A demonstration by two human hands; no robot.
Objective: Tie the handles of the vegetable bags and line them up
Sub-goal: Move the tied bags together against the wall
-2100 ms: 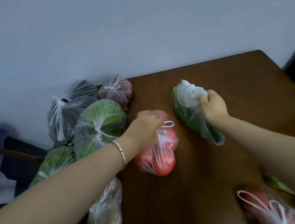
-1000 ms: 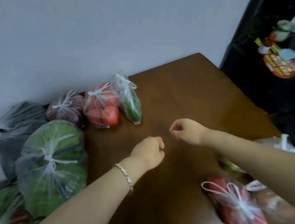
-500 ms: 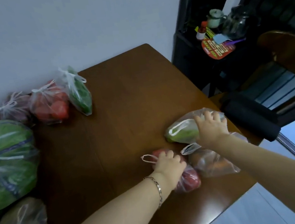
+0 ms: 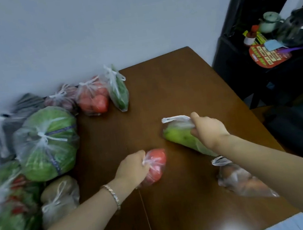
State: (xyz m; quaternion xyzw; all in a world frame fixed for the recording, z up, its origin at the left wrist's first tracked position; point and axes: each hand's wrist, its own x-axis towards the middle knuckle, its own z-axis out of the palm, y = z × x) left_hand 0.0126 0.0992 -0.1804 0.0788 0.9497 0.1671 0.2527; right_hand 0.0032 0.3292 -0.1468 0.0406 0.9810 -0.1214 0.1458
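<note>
two bags are in hand now. the left hand (image 4: 132, 168) is clenched round the bunched neck of the red bag (image 4: 157, 162), which lies on the counter (image 4: 162, 86) near its middle, just past the knuckles. the right hand (image 4: 208, 130) grasps the green bag (image 4: 177, 137) by its handles, thumb and fingers curled round the plastic. one white loop sticks out to the left, and the bag lies slanted, its near end hidden under the wrist. half a second ago both hands lay flatter on these bags, fingers spread, close to the counter's right edge. now both grips are closed, and the two bags sit further in from that edge and apart from each other. the orange bag (image 4: 242, 182) stays by the right edge under the right forearm, a white handle loop showing. along the wall the knotted row is unchanged: purple bag (image 4: 62, 99), tomato bag (image 4: 94, 101) and slim bag (image 4: 119, 92), side by side. the cabbage bag (image 4: 47, 143) lies in front of them at the left.
</note>
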